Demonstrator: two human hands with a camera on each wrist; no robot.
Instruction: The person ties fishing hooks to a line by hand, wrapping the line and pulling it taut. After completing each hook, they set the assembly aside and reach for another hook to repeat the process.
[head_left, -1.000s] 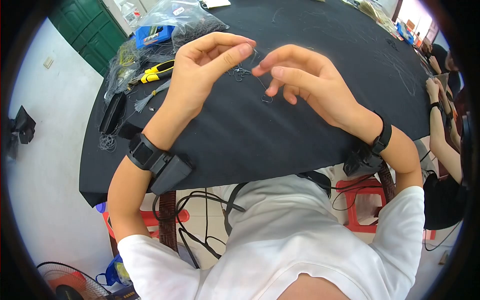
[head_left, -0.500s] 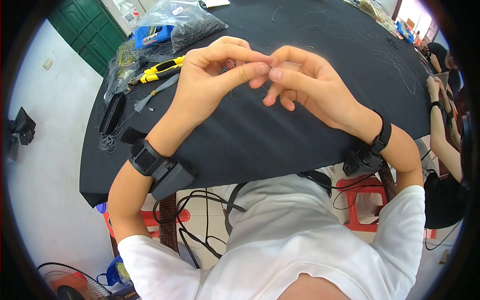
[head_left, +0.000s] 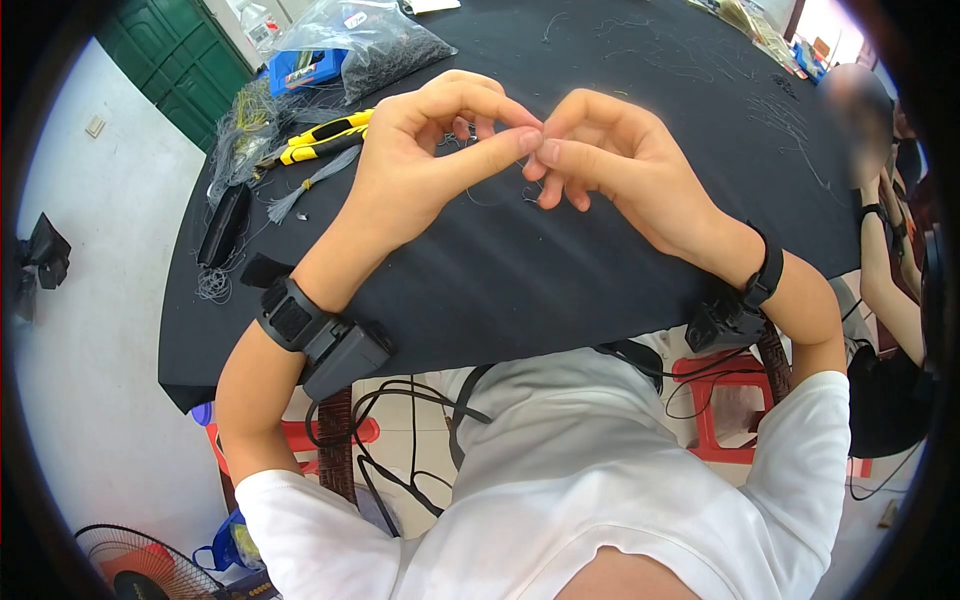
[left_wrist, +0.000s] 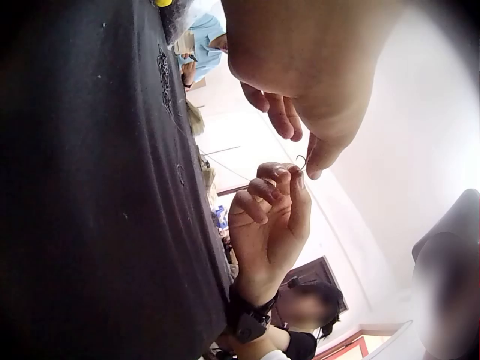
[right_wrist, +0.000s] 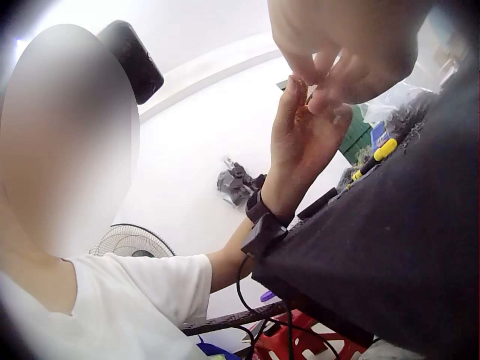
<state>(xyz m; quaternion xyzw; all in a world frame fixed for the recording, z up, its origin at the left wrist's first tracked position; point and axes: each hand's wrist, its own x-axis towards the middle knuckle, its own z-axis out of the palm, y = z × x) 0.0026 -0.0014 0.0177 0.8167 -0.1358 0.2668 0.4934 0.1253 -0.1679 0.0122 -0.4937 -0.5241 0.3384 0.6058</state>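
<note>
The fingertips of my left hand (head_left: 425, 150) and right hand (head_left: 625, 155) meet above the black table, each with thumb and index finger together. Between them, a small fish hook (left_wrist: 301, 160) shows its bend in the left wrist view. My left thumb and index finger pinch it. Thin fishing line is pinched in my right hand, mostly hidden by the fingers. Another small hook (head_left: 531, 196) shows just below my right hand's lower fingers. Part of a loose pile of hooks (head_left: 474, 133) shows behind my left hand.
Yellow-and-black pliers (head_left: 325, 138) and a tied bundle of line (head_left: 312, 187) lie left of my left hand. Farther back are a clear bag of dark small pieces (head_left: 395, 60) and a blue box (head_left: 305, 72). Loose line strands (head_left: 785, 115) lie at the right.
My left hand has moved right and slightly down, so its fingertips now meet those of my right hand. The right thumb and index finger have closed together.
</note>
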